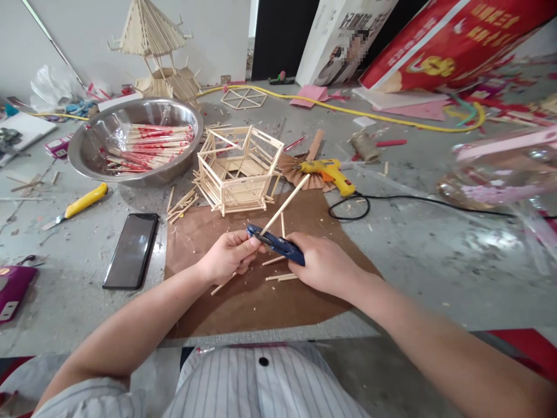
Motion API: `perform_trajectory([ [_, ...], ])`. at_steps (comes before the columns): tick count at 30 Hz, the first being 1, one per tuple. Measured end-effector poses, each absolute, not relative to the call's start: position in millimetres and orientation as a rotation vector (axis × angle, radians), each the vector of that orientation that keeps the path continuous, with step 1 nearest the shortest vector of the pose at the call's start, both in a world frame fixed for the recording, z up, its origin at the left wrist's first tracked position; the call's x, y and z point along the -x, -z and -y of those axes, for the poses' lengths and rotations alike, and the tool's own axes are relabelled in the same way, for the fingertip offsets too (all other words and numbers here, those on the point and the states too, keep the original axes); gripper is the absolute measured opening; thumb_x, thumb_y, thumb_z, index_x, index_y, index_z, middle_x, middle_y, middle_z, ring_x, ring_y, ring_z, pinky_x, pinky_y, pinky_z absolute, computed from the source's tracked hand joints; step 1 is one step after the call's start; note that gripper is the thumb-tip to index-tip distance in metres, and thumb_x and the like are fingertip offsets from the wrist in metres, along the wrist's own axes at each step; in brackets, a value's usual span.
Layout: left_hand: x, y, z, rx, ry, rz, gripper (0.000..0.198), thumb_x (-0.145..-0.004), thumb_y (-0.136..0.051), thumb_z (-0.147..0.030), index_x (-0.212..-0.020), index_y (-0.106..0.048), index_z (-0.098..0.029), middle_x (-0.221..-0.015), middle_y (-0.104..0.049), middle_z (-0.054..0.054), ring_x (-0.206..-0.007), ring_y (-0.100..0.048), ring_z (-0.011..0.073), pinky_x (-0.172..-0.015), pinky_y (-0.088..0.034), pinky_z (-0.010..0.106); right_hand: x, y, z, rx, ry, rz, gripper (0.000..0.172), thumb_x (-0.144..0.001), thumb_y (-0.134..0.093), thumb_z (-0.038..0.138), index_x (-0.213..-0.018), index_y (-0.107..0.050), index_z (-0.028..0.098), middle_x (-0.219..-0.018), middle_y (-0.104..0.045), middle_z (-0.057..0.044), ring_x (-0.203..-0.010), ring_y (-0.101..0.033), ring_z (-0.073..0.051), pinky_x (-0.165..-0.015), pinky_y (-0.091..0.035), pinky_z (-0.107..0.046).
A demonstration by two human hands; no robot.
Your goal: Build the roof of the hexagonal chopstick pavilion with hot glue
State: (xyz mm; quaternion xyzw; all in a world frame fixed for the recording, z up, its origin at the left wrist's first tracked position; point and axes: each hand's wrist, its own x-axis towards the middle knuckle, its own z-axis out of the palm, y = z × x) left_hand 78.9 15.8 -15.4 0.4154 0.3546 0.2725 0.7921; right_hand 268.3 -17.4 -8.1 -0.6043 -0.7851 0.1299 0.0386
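Observation:
My left hand (228, 255) is closed around a long wooden stick (285, 203) that slants up to the right. My right hand (324, 264) grips a blue cutter (276, 242), whose jaws meet the stick near my left fingers. Both hands hover over a brown paper mat (261, 302) with short cut stick pieces (281, 277) lying on it. Just beyond stands a hexagonal frame of wooden sticks (238, 169).
A steel bowl (87, 152) holds wrapped chopsticks. A black phone (131, 249) and a yellow-handled knife (80, 203) lie left. A yellow glue gun (328, 173) with black cord lies right. A stick pagoda model (152, 52) stands behind. Clear plastic (500, 174) sits far right.

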Motion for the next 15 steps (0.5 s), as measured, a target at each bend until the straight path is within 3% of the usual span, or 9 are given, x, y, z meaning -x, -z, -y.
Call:
perform_trajectory([
  [6, -82.0, 21.1, -12.5, -1.063, -0.596, -0.899, 0.038, -0.069, -0.06, -0.051, -0.075, -0.055, -0.013, -0.043, -0.034, -0.009, -0.033, -0.022, 0.0013, -0.034, -0.015, 0.016, -264.3, 2.6, 24.9, 1.997, -0.483, 2.383, 0.016, -0.072, -0.045, 0.016, -0.085, -0.055, 0.017, -0.075, -0.066, -0.009, -0.068, -0.062, -0.023, -0.056, -0.033, -0.028],
  [15, -83.7, 25.9, -11.2, -1.346, -0.657, -1.109, 0.027, -0.079, -0.049, -0.037, -0.073, -0.058, -0.012, -0.045, -0.035, -0.007, -0.039, -0.028, 0.0042, -0.04, -0.021, 0.018, -260.2, 8.0, 25.2, 2.0, -0.605, 2.289, 0.01, -0.078, -0.045, 0.025, -0.079, -0.053, 0.018, -0.073, -0.067, -0.008, -0.068, -0.063, -0.022, -0.052, -0.033, -0.026],
])
